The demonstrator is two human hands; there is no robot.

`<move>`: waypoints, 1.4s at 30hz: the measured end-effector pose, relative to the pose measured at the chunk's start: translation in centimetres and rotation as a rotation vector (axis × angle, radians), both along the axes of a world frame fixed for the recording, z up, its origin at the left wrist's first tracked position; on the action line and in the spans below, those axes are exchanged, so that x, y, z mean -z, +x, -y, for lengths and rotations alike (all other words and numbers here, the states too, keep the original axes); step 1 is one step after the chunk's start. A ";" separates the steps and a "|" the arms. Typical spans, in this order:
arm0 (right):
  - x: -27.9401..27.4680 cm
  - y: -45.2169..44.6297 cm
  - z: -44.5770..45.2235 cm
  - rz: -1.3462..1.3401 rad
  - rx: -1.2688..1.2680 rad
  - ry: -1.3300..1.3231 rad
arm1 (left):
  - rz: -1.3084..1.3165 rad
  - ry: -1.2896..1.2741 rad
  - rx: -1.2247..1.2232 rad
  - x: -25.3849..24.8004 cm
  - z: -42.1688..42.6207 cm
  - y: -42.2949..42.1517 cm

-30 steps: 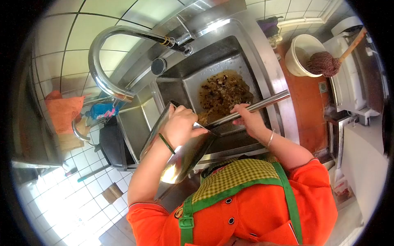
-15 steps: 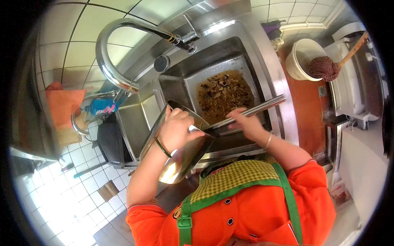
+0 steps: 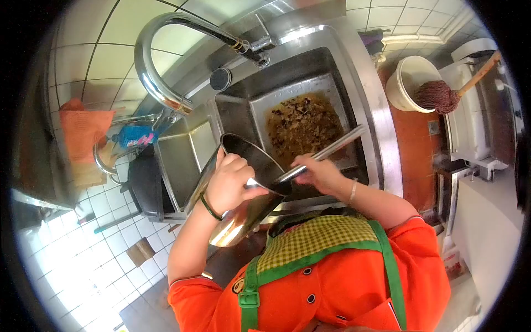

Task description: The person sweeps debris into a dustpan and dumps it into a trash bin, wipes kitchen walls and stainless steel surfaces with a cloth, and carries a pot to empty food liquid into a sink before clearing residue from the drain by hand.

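My left hand (image 3: 229,180) is closed on the upper rim of a shiny metal bucket (image 3: 243,221), which tilts with its mouth toward the sink. My right hand (image 3: 319,172) is wrapped around a long metal-handled tool (image 3: 340,144). The tool's lower end goes in at the bucket's mouth, and its head is hidden inside. Beyond both hands lies the sink basin (image 3: 238,119), where brown water and dark food scraps (image 3: 303,124) cover the bottom.
A curved faucet (image 3: 146,61) arches at the left over a second basin (image 3: 180,166). A round dark cap (image 3: 220,79) rests on the sink ledge. Right of the sink, a white bucket (image 3: 401,86) stands on the reddish floor with a mop (image 3: 437,96). A black bin (image 3: 145,185) is at lower left.
The tool and my right hand have shifted left, so the handle reaches farther into the bucket. The bucket's mouth has turned more into view. Both hands keep their holds.
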State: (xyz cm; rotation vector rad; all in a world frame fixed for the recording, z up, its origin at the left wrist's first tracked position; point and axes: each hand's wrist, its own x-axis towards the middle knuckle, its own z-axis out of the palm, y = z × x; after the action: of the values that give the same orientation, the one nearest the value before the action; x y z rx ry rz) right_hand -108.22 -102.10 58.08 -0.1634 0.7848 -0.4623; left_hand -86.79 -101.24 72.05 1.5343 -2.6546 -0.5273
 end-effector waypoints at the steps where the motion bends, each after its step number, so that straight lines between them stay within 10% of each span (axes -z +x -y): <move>1: 0.5 1.2 -0.6 0.046 -0.093 0.019 | -0.019 -0.019 0.009 -0.1 -0.2 0.0; 16: -5.4 -9.9 5.6 -0.291 0.259 -0.416 | -0.116 -0.157 -0.143 -2.5 -7.4 5.4; 32: -15.3 11.4 -8.5 -0.053 -0.491 -1.407 | -0.023 -0.617 -0.612 -7.3 -27.2 9.1; 42: -13.9 18.0 -16.2 -0.066 -0.325 -1.593 | -0.041 -0.924 -0.932 -0.4 -39.0 10.9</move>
State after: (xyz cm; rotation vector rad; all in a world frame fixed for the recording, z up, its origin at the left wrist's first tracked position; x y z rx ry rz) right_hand -90.24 -85.92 71.94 -1.7583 0.2715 -0.6784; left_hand -75.92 -62.25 72.42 1.9790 -1.4095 0.6049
